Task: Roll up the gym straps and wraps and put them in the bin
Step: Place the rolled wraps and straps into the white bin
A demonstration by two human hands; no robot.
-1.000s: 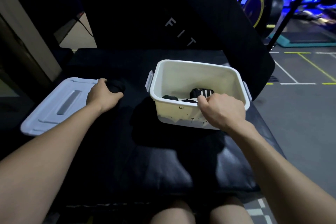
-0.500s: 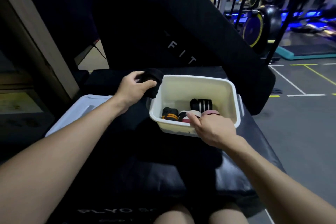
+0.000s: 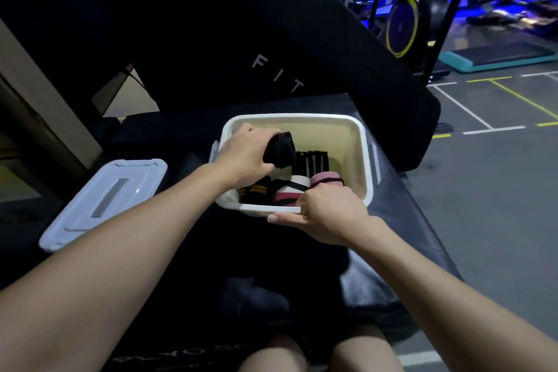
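A rolled black wrap [image 3: 279,149] is gripped in the left hand [image 3: 244,157], whose fingers are curled round it, and it is held inside the mouth of the white bin [image 3: 367,160], above the far left corner of the contents. A second ago the same hand was seen out to the left beside the lid, closing on this roll; half a second ago the roll had been lifted to the bin's left rim. It has now been carried over the rim, so the placing step is judged to be nearly done, with only the lowering and letting go left

The right hand [image 3: 329,214] is clamped on the near rim of the bin, thumb laid along the outside and fingers hooked over the edge, as it has been throughout, so the bin is kept steady

Just beyond the right hand's knuckles a pink roll [image 3: 327,185] and a white and pink roll [image 3: 291,193] are seen lying on the bin floor. Below the left wrist a black roll with yellow stripes [image 3: 255,192] is packed in, and behind these a black and white striped roll [image 3: 312,161] stands just beside the held wrap. A free patch of floor is seen to the far right of the hands

Well left of the left forearm the pale lid [image 3: 102,205] is lying on the black padded bench [image 3: 392,254]. No loose strap can be made out on the dark pad
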